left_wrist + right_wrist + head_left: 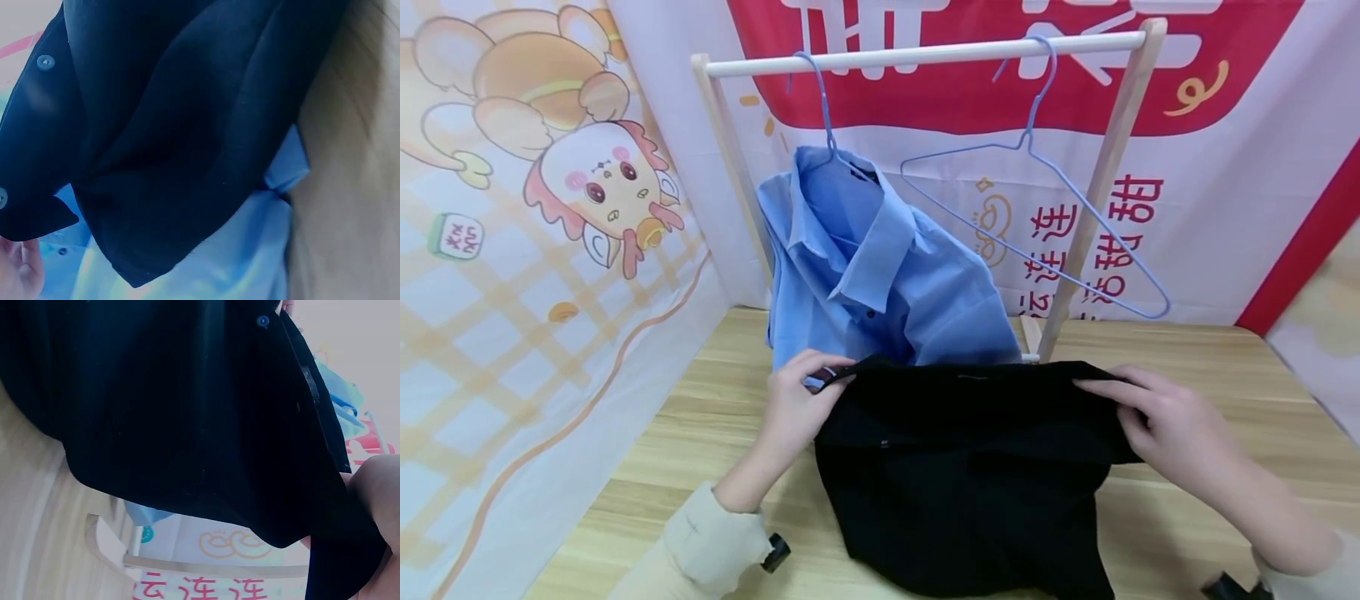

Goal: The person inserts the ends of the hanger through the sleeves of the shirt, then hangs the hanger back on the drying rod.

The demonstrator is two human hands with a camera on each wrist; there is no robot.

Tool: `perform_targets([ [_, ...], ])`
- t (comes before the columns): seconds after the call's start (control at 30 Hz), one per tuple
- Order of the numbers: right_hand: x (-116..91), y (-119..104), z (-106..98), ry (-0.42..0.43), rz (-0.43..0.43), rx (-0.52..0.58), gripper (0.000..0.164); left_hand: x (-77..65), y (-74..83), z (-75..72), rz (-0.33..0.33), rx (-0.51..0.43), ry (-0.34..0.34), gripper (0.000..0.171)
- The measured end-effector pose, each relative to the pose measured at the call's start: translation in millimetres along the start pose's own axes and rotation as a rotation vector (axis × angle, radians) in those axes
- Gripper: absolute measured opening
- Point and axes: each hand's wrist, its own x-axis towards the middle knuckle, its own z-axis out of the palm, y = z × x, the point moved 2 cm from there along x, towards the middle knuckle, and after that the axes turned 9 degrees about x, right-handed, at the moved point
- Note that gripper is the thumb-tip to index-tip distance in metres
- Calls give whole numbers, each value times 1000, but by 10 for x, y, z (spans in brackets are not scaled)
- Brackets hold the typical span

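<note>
A black garment with small buttons (962,483) hangs stretched between two hands above the table, its top edge running roughly level. At its upper left corner the left hand (805,392) pinches the edge between thumb and fingers. The right hand (1165,417) grips the opposite upper corner, fingers over the cloth. In the left wrist view a button (45,62) shows on a strip along the garment's edge. Inside the band in the right wrist view lies a dark label (310,384). Behind the garment, a blue collared shirt (880,250) is on a hanger, its lower part hidden.
A wooden rack (925,55) stands at the back of the wooden table (1217,358). From its bar hang the shirt's blue hanger (826,108) and, to the right, a bare blue hanger (1037,154). Printed cloth (565,275) borders the table's left side.
</note>
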Motion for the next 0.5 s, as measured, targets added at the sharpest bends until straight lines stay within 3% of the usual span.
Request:
perform_targets([
  [0.23, 4, -58, -104, 75, 15, 17, 44, 14, 132, -75, -22, -87, 51, 19],
  [0.5, -24, -58, -91, 137, 1, 58, 36, -29, 111, 37, -72, -126, -40, 17],
])
